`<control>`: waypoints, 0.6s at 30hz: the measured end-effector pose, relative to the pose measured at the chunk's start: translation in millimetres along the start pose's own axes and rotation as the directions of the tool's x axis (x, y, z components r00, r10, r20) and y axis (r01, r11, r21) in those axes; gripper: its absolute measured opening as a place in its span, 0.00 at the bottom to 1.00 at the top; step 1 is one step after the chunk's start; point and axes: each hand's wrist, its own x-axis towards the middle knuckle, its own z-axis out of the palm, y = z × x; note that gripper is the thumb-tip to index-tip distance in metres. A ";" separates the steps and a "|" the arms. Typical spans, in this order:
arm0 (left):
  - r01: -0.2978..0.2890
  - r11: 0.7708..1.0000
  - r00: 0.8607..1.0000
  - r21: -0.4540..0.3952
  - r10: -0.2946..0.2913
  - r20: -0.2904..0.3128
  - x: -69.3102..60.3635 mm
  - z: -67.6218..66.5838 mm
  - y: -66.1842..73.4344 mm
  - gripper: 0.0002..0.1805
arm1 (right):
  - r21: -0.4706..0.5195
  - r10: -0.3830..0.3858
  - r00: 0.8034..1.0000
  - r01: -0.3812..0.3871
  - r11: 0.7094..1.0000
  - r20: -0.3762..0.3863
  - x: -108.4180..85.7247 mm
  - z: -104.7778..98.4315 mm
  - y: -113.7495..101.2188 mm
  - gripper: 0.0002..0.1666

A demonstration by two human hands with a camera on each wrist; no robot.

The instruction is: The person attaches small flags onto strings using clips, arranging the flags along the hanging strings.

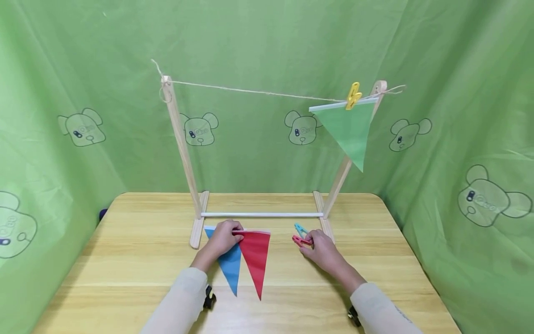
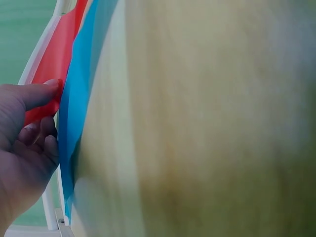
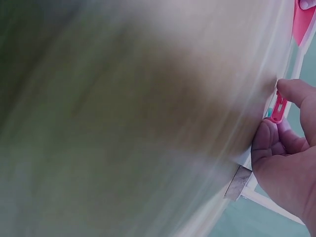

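While your left hand [image 1: 224, 237] pinches a red triangular pennant [image 1: 256, 255] by its white top edge near a white rod [image 1: 262, 215], apparently leaving its point free, a blue triangular pennant [image 1: 230, 266] shows beside it. Your right hand [image 1: 323, 250] pinches a red plastic clip [image 1: 300, 240]; only the right wrist view shows it between thumb and curled fingers.

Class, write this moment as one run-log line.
left hand: pinches red pennant | right hand: pinches red clip | blue clip: beside red clip | green pennant: hung on string by yellow clip
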 end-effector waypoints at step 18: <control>-0.005 0.988 0.999 -0.157 -0.002 -0.040 -2.1 -1.6 2.5 0.04 | 0.011 -0.019 1.000 0.018 1.000 0.013 -1.5 -2.8 3.1 0.15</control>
